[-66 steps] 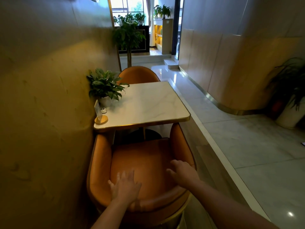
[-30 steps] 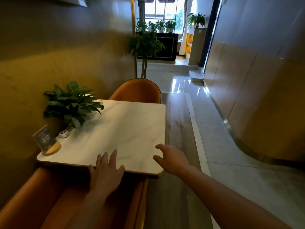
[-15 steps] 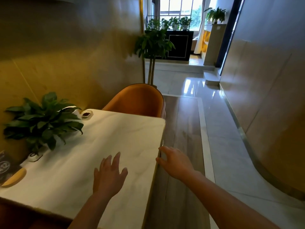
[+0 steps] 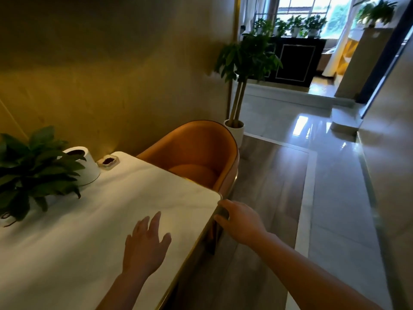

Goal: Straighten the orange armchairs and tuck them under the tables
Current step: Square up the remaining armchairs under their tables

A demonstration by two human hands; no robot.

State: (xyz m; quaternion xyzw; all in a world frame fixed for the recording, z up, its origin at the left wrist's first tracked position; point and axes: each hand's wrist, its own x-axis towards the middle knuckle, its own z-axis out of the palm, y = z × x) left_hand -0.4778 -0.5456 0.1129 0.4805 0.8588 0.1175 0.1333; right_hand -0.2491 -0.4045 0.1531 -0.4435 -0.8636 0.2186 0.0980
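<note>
Found the orange armchair (image 4: 196, 151) at the far end of the white marble surface (image 4: 111, 209), front of its seat tucked beneath the edge, rounded back turned toward a tall potted tree (image 4: 245, 57) by the wall. Saw the left hand (image 4: 145, 245) over the near part of the surface, grip apart, fingers spread and fairly straight, holding nothing. Placed the right hand (image 4: 242, 222) at the far right corner of the surface, just beside the gold rim (image 4: 201, 236) and short of the armchair. Could not tell through the blur whether that grip was clamped on the rim or lay loose against it; perhaps only touching. Noted a leafy plant (image 4: 33, 168) in a white pot (image 4: 88, 167) at the left of the surface, against the wall, with a small dark-centred dish (image 4: 108, 161) just beyond it. Noted wood flooring (image 4: 268, 186) beside the surface, glossy tile (image 4: 335, 198) further right, and a black cabinet (image 4: 297, 61) topped with small plants below the window at the back.
</note>
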